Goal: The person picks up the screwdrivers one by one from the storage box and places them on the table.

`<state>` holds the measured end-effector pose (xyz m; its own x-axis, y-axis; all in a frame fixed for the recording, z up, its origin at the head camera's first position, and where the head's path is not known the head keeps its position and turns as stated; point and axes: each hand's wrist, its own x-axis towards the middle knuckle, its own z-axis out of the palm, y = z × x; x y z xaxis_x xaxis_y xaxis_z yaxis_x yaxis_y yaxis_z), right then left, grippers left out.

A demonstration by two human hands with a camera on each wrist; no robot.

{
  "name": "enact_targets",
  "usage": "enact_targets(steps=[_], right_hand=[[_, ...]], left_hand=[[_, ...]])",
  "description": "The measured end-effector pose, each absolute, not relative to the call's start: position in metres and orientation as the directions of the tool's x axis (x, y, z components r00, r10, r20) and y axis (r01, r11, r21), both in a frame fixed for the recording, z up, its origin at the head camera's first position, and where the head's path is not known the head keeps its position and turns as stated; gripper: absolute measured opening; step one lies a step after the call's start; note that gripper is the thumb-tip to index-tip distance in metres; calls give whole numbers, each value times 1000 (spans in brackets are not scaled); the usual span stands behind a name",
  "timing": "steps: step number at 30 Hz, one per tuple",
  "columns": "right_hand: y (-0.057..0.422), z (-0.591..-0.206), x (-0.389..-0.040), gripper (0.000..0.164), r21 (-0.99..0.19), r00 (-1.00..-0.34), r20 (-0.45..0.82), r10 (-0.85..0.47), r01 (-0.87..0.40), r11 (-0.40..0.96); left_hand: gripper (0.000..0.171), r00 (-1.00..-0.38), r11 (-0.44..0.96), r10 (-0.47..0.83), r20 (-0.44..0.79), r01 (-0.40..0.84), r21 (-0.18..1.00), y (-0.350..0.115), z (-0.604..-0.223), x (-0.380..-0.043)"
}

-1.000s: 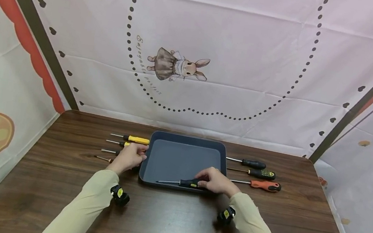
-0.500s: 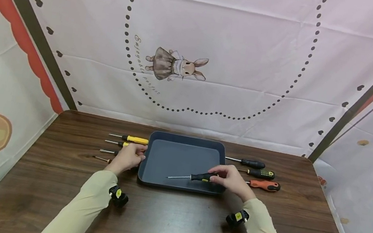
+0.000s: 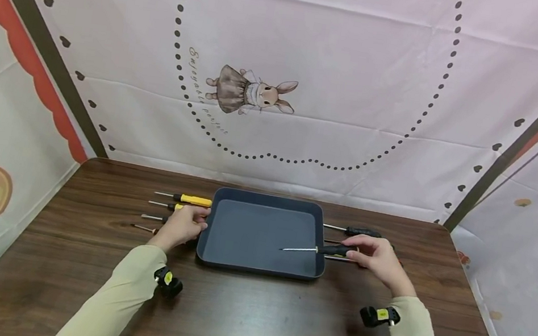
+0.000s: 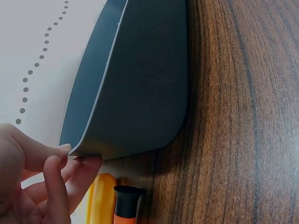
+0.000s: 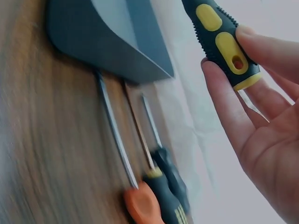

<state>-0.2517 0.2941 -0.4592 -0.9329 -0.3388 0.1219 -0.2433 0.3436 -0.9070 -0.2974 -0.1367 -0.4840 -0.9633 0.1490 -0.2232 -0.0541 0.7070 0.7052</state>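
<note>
My right hand (image 3: 374,257) pinches a screwdriver (image 5: 224,42) by the butt of its black handle with yellow inlays. In the head view its shaft points left, over the right part of the dark grey tray (image 3: 209,228). Thumb and fingers lie on opposite sides of the handle in the right wrist view. At the tray's left wall, my left hand (image 3: 181,227) pinches the rim, thumb on top and fingers against the outside in the left wrist view. No screwdriver shows inside the tray.
Left of the tray several screwdrivers lie in a row, the farthest a yellow one (image 3: 194,200). To the right lie a black screwdriver (image 3: 363,232), one with a black-and-yellow handle (image 5: 161,196) and an orange one (image 5: 142,205). A patterned cloth (image 3: 316,54) hangs behind the wooden table (image 3: 247,325).
My right hand has lifted the screwdriver from the tray's near edge and carried it right and slightly back, toward the right side. The left hand stays at the tray's rim.
</note>
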Motion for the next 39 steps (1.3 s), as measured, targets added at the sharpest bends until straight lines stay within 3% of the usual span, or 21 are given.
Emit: enact_targets(steps=[3,10,22,31,39], right_hand=[[310,-454,-247,27,-926,-939,114,-326,-219,306],[339,-447,-236,26,-847,-968,128,-218,-221,483],[377,-458,-224,28,-835,-984,82,-158,-155,528],[389,-471,-218,33,-842,-994,-5,-111,-56,537],[390,-492,-218,36,-903,-990,-79,-119,20,429]], left_hand=[[41,-963,708,151,-223,-52,704,-137,-484,-298],[41,-964,710,157,-216,-42,703,-137,-484,-297],[42,-964,706,147,-224,-56,706,-137,-484,-298],[42,-964,709,133,-229,-69,702,-137,-484,-298],[42,-964,705,131,-232,-74,706,-135,-484,-299]])
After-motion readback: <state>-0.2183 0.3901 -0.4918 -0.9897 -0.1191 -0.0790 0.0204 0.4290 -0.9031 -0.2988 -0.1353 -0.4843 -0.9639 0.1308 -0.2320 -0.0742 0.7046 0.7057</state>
